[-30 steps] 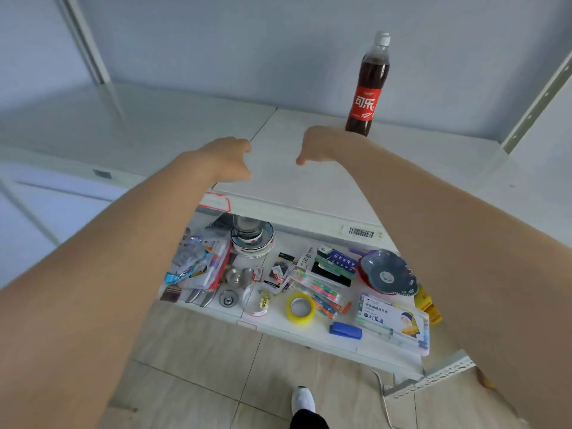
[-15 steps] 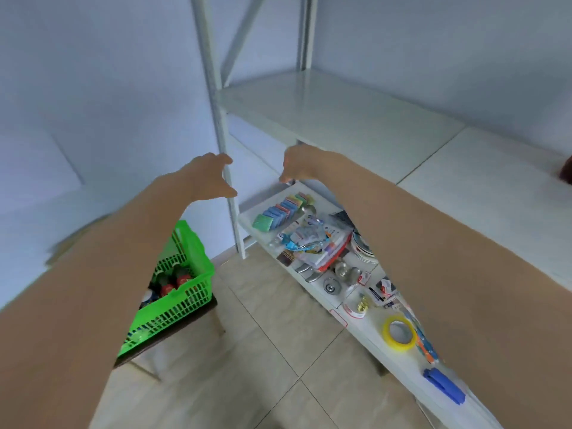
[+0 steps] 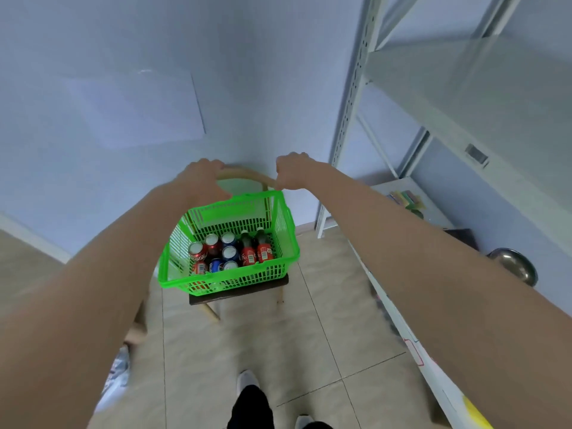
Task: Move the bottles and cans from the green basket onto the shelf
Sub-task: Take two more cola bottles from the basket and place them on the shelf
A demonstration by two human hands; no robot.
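Observation:
A green basket (image 3: pixel 229 281) stands on a wooden chair (image 3: pixel 238 295) ahead of me. It holds several red and blue cans (image 3: pixel 229 253) and two cola bottles (image 3: pixel 256 252) with red labels, upright at its right side. My left hand (image 3: pixel 201 176) and my right hand (image 3: pixel 291 170) are stretched out above the basket's far rim, in front of the chair's curved back (image 3: pixel 247 174). Both hold nothing, with fingers loosely curled down. The white metal shelf (image 3: pixel 464 97) rises at the right, its upper board bare in this view.
The shelf's post (image 3: pixel 349 97) stands just right of the basket. A lower shelf board (image 3: pixel 399 317) runs along the right with small goods, and a metal bowl (image 3: pixel 513 267) sits beyond my right arm. Tiled floor (image 3: pixel 263 342) lies between me and the chair.
My view has swung left from the shelf, where a cola bottle stood, to the basket on the chair. Both empty hands travelled along and now hover over the basket.

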